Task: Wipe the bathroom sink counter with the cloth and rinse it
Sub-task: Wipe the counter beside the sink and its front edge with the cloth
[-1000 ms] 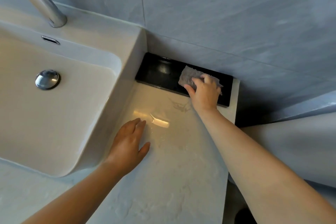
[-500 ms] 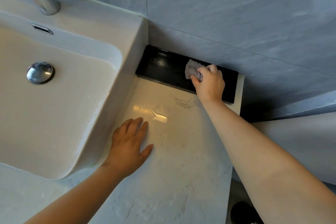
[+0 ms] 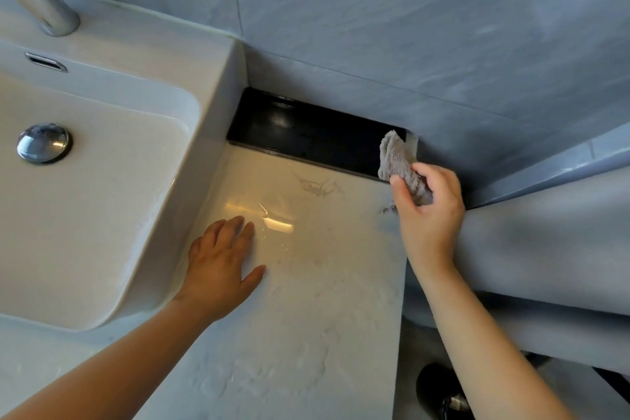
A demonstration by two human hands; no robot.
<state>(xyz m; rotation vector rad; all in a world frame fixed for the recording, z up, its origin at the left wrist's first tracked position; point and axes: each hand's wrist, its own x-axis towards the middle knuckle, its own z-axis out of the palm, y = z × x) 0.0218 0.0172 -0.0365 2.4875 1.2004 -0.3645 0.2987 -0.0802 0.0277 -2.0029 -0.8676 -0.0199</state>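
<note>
A small grey cloth is bunched in my right hand, whose fingers curl round it at the counter's far right corner. The cloth's upper end sticks up over the right end of the black tray. My left hand lies flat with straight fingers on the white marble counter, beside the sink's right wall. The white rectangular sink fills the left, with a chrome drain plug in its basin.
A chrome faucet rises at the top left behind the basin. Grey tiled wall runs along the back. The counter ends at a straight right edge, with a white curved fixture and a dark object on the floor beyond it.
My right hand has carried the cloth rightward along the black tray to its right end and lifted it slightly. My left hand stays pressed on the counter.
</note>
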